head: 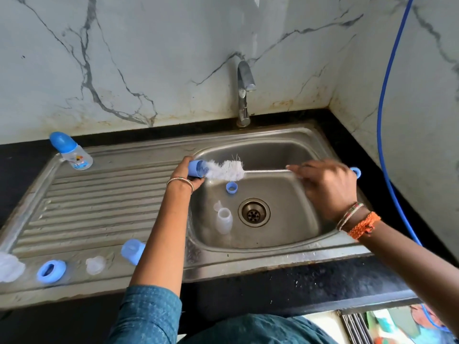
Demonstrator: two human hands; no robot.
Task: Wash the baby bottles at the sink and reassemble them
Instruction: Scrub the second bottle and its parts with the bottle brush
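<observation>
Over the sink (323,142) basin, the left hand (185,173) wraps round a blue cap (196,168), holding it sideways with its open mouth facing right. The right hand (325,184) pinches the thin handle of the bottle brush (227,170), whose white bristle head sits right at the cap's mouth, tip just inside. Both hands are firmly closed on what they carry.

That cap looks like light, stiff plastic, likely slick when wet, so gripping its closed dome end seems the sound hold, leaving the opening free. The brush bristles are soft and will give; its wire-like shaft probably flexes, so holding close to the head would give more control.

Down in the basin, left of the drain (254,212), lies a clear bottle body (224,220), with a blue ring (231,187) above it. Left of the basin, on the drainboard, rest another cap (133,251), a ring (51,271), a nipple (95,265) and one assembled bottle (70,151) at the back.
</observation>
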